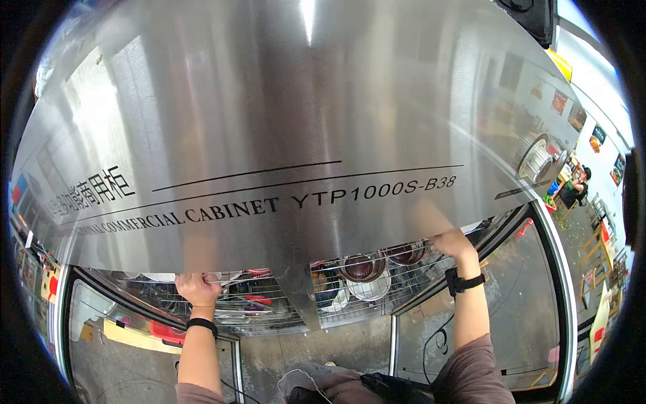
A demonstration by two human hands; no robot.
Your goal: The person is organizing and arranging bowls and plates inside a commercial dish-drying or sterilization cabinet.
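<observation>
A large stainless steel commercial cabinet [269, 121] with printed lettering fills most of the view. Its wire shelves [256, 306] show below the steel panel. At the left shelf edge is my left hand [197, 288], its fingers curled; what they hold is too small to make out. My right hand [451, 244] reaches to the right end of the shelf, with its fingertips hidden behind the panel's lower edge. Near it on the shelf are a dark round bowl [363, 267] and a white plate [370, 288].
Glass doors stand open on the left [121, 337] and right [505, 289]. A steel post [297, 293] divides the shelves. A black cable [431, 343] lies at the lower right. Far right, a person [575, 188] is near tables and wooden chairs [595, 259].
</observation>
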